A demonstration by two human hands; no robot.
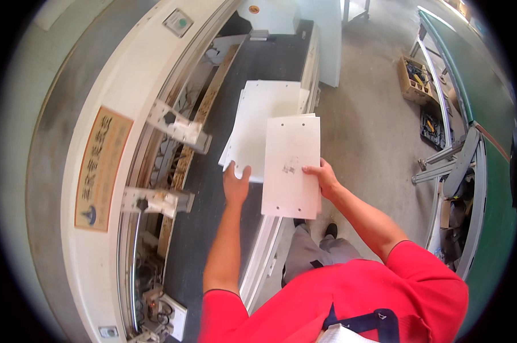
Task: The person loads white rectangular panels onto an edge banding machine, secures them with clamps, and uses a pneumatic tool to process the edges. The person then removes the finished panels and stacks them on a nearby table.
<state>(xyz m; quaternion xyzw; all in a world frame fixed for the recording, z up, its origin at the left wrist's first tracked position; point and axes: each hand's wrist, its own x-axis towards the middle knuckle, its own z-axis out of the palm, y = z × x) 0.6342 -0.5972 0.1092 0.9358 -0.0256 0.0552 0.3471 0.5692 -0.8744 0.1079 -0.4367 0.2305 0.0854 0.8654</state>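
My right hand is closed on the right edge of a small stack of narrow white panels, its thumb lying on top. The upper panel has small holes near both short ends and a dark smudge in the middle. My left hand has its thumb and forefinger apart, at the near edge of a pile of larger white panels. Whether its fingertips touch that edge I cannot tell. The pile lies slightly fanned on a dark conveyor belt, partly covered by the held panels.
A long cream machine housing runs along the left, with two metal brackets reaching toward the belt. On the floor at the right are a wooden box of tools and a black tool case. A green-topped table stands beyond them.
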